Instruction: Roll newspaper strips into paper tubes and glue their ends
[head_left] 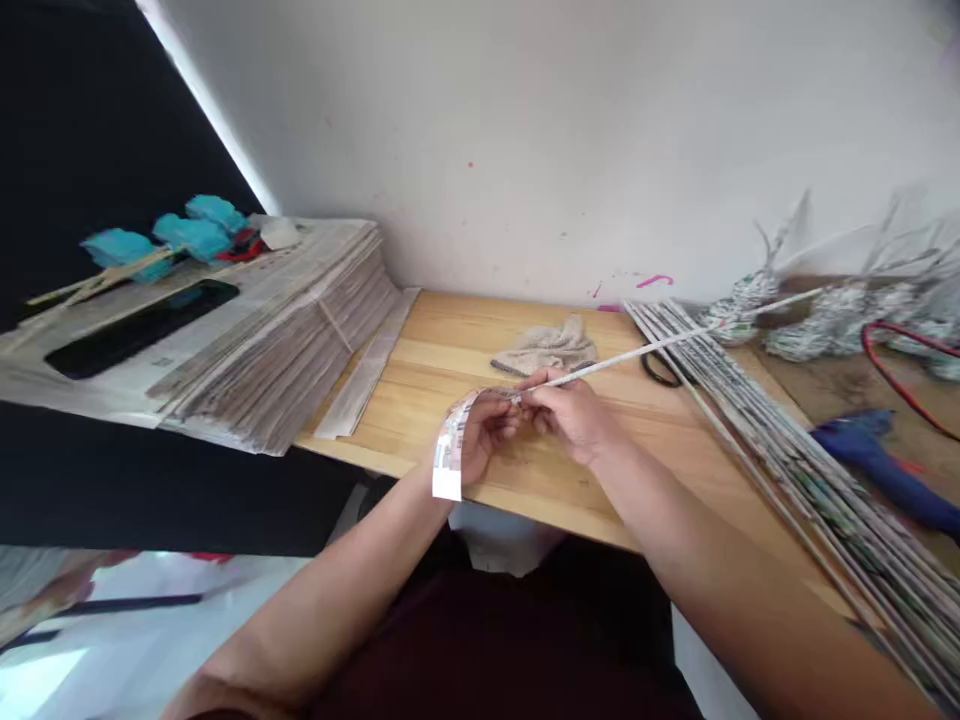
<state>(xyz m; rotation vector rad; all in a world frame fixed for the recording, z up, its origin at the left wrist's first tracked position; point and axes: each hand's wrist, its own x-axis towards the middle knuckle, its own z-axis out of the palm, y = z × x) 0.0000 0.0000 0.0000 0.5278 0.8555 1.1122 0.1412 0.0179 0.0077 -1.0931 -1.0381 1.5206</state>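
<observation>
My left hand (487,428) is closed on a newspaper strip (450,455), whose loose end curls over the hand and hangs toward the table's front edge. Beside it, my right hand (566,412) pinches a thin rolled paper stick (637,350) near its lower end. From there the stick slants up and away to the right, above the table. Strip and stick meet between the two hands, where my fingers partly hide the join. Just behind the hands lies a crumpled beige cloth (551,348).
A tall newspaper stack (300,340) stands left, with a black phone (142,328) and blue bundles (195,235) on top. A flat strip pile (367,370) lies beside it. Many paper sticks (780,450), a blue glue gun (885,460) and woven paper pieces (810,315) occupy the right.
</observation>
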